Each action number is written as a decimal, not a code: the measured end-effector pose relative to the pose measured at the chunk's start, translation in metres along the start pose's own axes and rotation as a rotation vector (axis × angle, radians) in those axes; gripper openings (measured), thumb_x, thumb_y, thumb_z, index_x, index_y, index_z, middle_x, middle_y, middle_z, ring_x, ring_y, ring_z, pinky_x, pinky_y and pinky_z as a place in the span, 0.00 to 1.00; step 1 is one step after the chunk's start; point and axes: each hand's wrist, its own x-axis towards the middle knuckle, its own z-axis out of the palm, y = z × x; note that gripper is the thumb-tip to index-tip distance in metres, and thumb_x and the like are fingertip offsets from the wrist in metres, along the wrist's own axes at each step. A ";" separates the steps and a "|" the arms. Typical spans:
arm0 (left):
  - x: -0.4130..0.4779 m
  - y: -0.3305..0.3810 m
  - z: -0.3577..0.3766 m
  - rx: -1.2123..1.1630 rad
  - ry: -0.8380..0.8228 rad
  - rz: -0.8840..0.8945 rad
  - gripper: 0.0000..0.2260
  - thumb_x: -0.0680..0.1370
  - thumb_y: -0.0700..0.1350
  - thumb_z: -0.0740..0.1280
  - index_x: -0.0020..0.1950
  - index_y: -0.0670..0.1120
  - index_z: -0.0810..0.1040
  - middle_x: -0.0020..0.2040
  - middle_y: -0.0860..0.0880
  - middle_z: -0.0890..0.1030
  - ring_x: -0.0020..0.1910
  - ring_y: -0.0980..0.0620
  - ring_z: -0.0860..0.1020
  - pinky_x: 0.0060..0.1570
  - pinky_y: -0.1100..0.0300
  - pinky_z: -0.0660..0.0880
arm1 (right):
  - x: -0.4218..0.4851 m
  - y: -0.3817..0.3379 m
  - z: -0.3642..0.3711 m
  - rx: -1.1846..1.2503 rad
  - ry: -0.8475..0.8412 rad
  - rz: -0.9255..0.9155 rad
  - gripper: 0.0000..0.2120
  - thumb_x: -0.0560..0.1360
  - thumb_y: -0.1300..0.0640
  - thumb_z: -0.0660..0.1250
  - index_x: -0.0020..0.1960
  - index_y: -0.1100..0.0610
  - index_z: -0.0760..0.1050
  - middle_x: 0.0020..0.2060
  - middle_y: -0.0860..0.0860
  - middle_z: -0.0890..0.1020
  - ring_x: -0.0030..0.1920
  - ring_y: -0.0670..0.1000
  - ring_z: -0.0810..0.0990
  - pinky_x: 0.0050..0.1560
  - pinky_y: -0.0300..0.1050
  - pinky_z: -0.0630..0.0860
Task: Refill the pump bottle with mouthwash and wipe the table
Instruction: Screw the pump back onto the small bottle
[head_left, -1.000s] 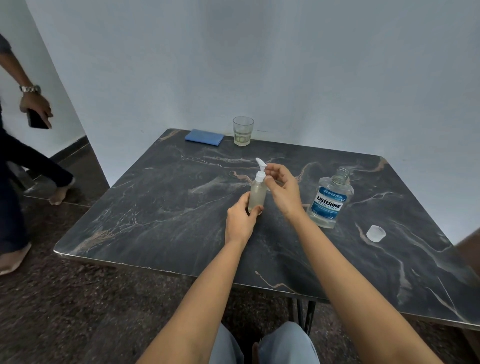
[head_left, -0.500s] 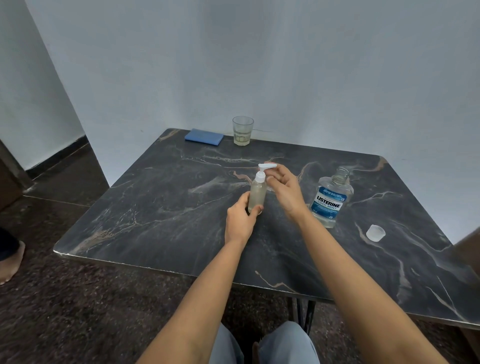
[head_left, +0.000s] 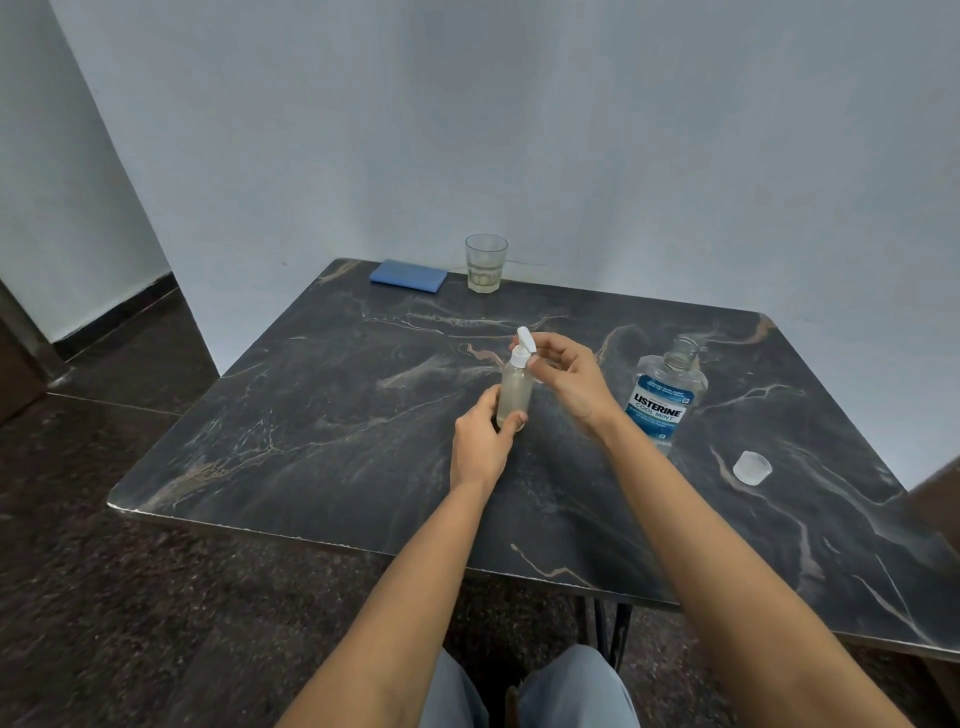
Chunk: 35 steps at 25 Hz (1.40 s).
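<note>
A small clear pump bottle (head_left: 515, 391) with pale liquid stands upright on the dark marble table (head_left: 332, 415). My left hand (head_left: 483, 441) grips its lower body. My right hand (head_left: 566, 376) pinches the white pump head (head_left: 523, 345) at the top, its nozzle pointing up and away. To the right stands an uncapped Listerine mouthwash bottle (head_left: 666, 397). Its clear cap (head_left: 752, 468) lies on the table further right. A folded blue cloth (head_left: 408, 274) lies at the table's far edge.
A drinking glass (head_left: 485, 263) with a little pale liquid stands at the far edge beside the cloth, close to the wall. My knees show below the table's near edge. Dark floor lies to the left.
The pump head's nozzle has turned under my right hand, from sideways back to pointing up and away. A person at the left has walked out of view.
</note>
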 end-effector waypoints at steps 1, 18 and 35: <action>0.000 0.000 0.000 0.000 0.001 0.000 0.17 0.77 0.48 0.69 0.66 0.52 0.73 0.51 0.58 0.78 0.48 0.60 0.76 0.45 0.67 0.70 | 0.001 0.001 -0.001 -0.014 0.002 0.009 0.13 0.77 0.66 0.64 0.60 0.57 0.77 0.56 0.51 0.82 0.60 0.50 0.78 0.66 0.54 0.71; 0.001 -0.001 0.001 0.026 0.003 -0.005 0.16 0.76 0.49 0.70 0.63 0.53 0.74 0.50 0.53 0.82 0.48 0.56 0.80 0.49 0.57 0.78 | 0.002 -0.009 0.006 -0.271 0.133 0.007 0.14 0.72 0.62 0.71 0.57 0.58 0.80 0.52 0.47 0.83 0.53 0.43 0.80 0.60 0.43 0.76; 0.000 0.002 0.001 0.050 0.011 -0.012 0.18 0.76 0.49 0.70 0.65 0.52 0.74 0.51 0.53 0.82 0.48 0.55 0.79 0.49 0.59 0.77 | 0.006 -0.006 0.005 -0.365 0.068 -0.059 0.10 0.76 0.60 0.67 0.56 0.56 0.81 0.50 0.47 0.85 0.50 0.37 0.80 0.76 0.55 0.55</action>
